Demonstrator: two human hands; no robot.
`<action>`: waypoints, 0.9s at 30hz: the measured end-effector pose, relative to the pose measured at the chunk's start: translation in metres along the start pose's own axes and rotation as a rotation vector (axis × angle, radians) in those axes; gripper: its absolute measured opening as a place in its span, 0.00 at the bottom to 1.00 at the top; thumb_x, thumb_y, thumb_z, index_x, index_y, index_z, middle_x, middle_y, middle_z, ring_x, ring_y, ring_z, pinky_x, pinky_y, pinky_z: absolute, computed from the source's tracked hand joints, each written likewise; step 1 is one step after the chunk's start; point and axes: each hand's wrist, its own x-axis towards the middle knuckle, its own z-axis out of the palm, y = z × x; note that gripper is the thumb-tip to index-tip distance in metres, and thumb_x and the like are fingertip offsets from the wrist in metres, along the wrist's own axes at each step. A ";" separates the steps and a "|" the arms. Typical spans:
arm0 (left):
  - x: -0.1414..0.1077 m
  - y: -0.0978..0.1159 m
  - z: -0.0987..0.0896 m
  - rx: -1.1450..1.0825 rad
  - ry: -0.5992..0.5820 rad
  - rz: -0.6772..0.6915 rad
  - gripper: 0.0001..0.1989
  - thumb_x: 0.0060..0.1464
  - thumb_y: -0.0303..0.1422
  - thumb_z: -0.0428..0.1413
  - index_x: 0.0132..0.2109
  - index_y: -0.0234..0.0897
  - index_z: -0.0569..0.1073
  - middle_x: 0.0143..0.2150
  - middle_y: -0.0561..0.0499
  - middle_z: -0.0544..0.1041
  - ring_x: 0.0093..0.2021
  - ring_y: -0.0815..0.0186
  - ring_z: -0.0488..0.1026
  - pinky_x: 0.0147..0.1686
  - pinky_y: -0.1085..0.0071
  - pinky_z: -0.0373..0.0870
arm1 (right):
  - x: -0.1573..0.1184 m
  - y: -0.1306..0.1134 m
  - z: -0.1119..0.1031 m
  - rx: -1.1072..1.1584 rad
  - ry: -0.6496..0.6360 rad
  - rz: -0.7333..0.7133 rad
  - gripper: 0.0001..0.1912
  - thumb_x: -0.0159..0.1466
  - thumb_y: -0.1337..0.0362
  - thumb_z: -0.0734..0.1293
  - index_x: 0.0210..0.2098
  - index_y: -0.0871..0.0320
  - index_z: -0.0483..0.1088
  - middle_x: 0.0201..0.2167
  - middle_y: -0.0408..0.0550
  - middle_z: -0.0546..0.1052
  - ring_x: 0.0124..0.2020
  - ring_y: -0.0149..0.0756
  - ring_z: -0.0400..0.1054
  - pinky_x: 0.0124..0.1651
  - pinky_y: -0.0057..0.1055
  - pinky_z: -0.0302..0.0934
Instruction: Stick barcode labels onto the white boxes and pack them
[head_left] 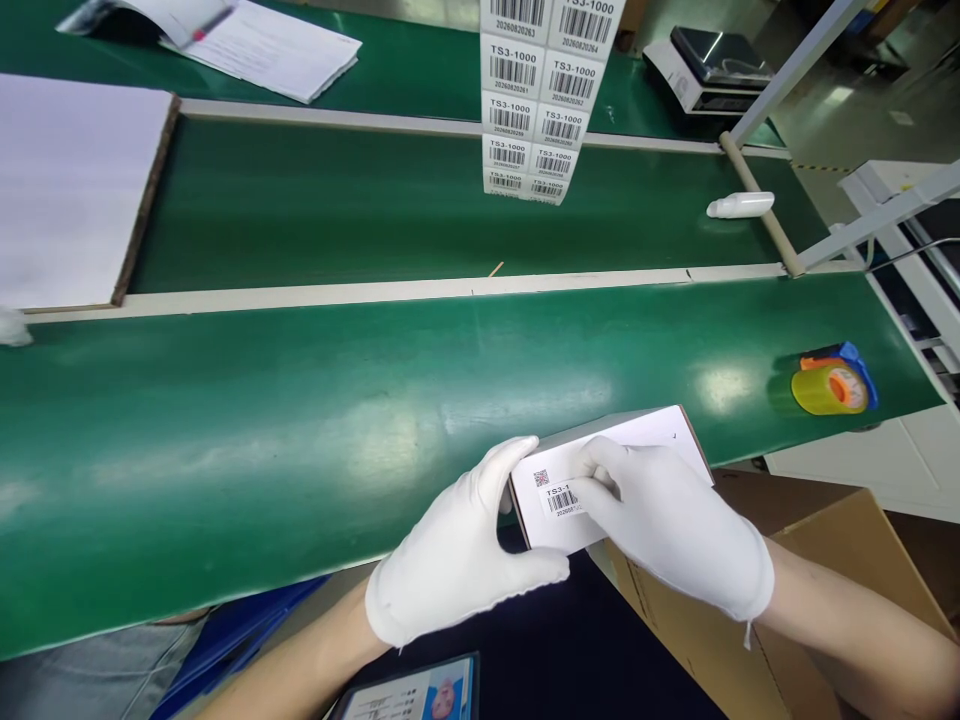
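A small white box (645, 435) with a barcode label (562, 498) on its near end is held over the front edge of the green table (300, 440). My left hand (461, 555), in a white glove, grips the box's left end. My right hand (675, 525), also gloved, lies over the box with its fingers pressing on the label. A strip of printed barcode labels (541, 95) hangs down at the top centre, above the conveyor belt.
An open cardboard carton (825, 560) sits below my right hand. A yellow tape roll in a blue dispenser (832, 385) rests at the right. A white bottle (739, 206) lies on the belt, a scale (709, 68) stands beyond it, and a white board (67, 185) and papers (262, 45) lie at the left.
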 end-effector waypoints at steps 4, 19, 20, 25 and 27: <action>-0.001 0.000 0.000 0.006 -0.006 -0.007 0.55 0.44 0.43 0.72 0.74 0.50 0.53 0.73 0.47 0.62 0.67 0.48 0.66 0.67 0.48 0.67 | -0.001 -0.001 0.000 -0.026 -0.019 0.014 0.08 0.67 0.68 0.60 0.30 0.54 0.62 0.22 0.38 0.73 0.22 0.31 0.65 0.26 0.30 0.51; 0.001 0.009 0.012 0.205 0.232 0.078 0.33 0.59 0.51 0.61 0.66 0.44 0.67 0.66 0.48 0.73 0.60 0.50 0.75 0.57 0.52 0.76 | -0.001 -0.002 0.003 -0.050 0.023 -0.014 0.11 0.68 0.66 0.60 0.28 0.54 0.58 0.19 0.39 0.69 0.19 0.30 0.60 0.24 0.29 0.48; 0.003 0.009 0.013 0.219 0.267 0.091 0.28 0.62 0.49 0.59 0.64 0.43 0.69 0.64 0.49 0.75 0.59 0.51 0.76 0.58 0.52 0.76 | 0.000 -0.002 0.003 -0.045 0.022 -0.016 0.11 0.68 0.66 0.60 0.28 0.54 0.59 0.19 0.39 0.70 0.20 0.30 0.60 0.25 0.29 0.49; 0.012 0.003 0.012 0.192 0.406 0.210 0.16 0.71 0.40 0.49 0.52 0.40 0.79 0.54 0.52 0.82 0.53 0.58 0.80 0.56 0.62 0.76 | -0.003 -0.006 0.010 -0.191 0.041 0.022 0.09 0.68 0.63 0.60 0.30 0.55 0.62 0.18 0.41 0.67 0.18 0.31 0.56 0.25 0.31 0.44; 0.014 0.001 0.011 0.204 0.427 0.255 0.17 0.71 0.37 0.47 0.50 0.38 0.80 0.53 0.52 0.83 0.52 0.60 0.81 0.55 0.66 0.76 | -0.009 -0.009 0.013 -0.331 0.145 0.117 0.11 0.68 0.55 0.62 0.40 0.56 0.69 0.18 0.43 0.67 0.17 0.34 0.56 0.25 0.33 0.42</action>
